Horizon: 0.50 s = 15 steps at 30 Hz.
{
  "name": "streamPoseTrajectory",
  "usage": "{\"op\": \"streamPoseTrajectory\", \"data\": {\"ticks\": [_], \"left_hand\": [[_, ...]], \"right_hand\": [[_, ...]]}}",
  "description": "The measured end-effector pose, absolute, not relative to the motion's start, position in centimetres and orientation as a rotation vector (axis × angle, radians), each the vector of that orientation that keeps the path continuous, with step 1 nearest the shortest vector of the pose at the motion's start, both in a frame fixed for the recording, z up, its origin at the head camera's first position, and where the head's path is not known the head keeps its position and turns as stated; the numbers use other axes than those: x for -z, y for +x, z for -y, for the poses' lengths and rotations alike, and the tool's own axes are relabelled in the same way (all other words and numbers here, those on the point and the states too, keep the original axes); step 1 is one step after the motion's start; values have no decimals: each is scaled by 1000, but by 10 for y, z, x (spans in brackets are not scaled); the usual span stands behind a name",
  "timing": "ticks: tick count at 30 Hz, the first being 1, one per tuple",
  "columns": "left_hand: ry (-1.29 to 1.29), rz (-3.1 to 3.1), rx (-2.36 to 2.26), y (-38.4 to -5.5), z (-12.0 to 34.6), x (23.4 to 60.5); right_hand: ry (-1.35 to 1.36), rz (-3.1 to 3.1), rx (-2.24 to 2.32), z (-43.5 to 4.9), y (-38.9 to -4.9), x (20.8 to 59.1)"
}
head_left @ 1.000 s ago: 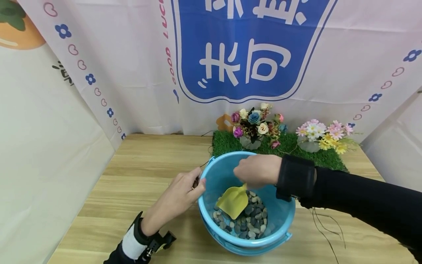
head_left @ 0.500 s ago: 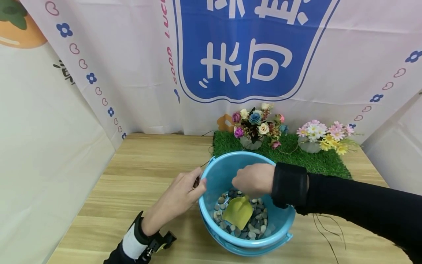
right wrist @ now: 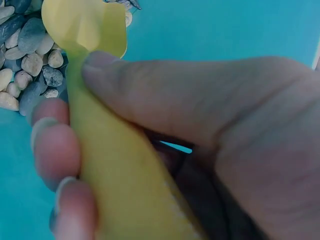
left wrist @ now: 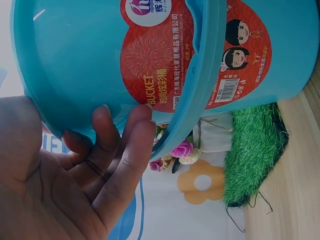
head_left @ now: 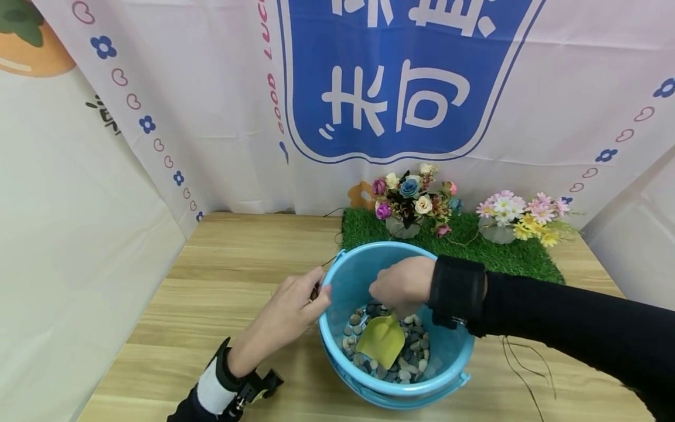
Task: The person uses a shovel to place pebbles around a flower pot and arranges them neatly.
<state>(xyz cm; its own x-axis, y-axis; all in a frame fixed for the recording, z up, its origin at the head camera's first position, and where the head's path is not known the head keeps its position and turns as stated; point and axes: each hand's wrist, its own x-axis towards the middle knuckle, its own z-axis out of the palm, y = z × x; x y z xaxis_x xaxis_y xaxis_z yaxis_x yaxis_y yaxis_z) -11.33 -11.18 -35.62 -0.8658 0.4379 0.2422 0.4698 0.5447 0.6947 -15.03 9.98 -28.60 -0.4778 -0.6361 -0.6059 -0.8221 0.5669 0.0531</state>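
A light blue bucket point(head_left: 354, 280) stands on the wooden table, with a second blue rim showing just below its own. Grey, black and cream pebbles point(head_left: 419, 346) lie on its bottom. My right hand point(head_left: 403, 286) reaches inside and grips a yellow toy shovel point(head_left: 381, 343) by its handle. In the right wrist view, the thumb lies along the shovel's handle point(right wrist: 115, 170) and the fingers curl round the other side. The blade is down over the pebbles. At the bucket's left side, my left hand point(head_left: 285, 310) holds the rim, fingers against the outer wall point(left wrist: 75, 60).
Behind the bucket lies a green artificial grass mat point(head_left: 485, 258). A pot of mixed roses point(head_left: 411, 202) and a pot of daisies point(head_left: 514, 217) stand on it. Thin dark strings point(head_left: 522, 363) lie on the table point(head_left: 237, 264) at right. A printed cloth point(head_left: 227, 117) hangs behind.
My right hand has moved lower and slightly left inside the bucket, bringing the shovel blade down and a little right over the pebbles. The left hand stays at the rim.
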Motion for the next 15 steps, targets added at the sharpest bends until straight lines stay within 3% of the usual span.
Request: {"op": "streamPoseTrajectory", "data": {"ticks": [15], "left_hand": [[-810,2722,1245,-114,112,357]], "right_hand": [[-1105,-2290,-488,-93,-138,280]]}}
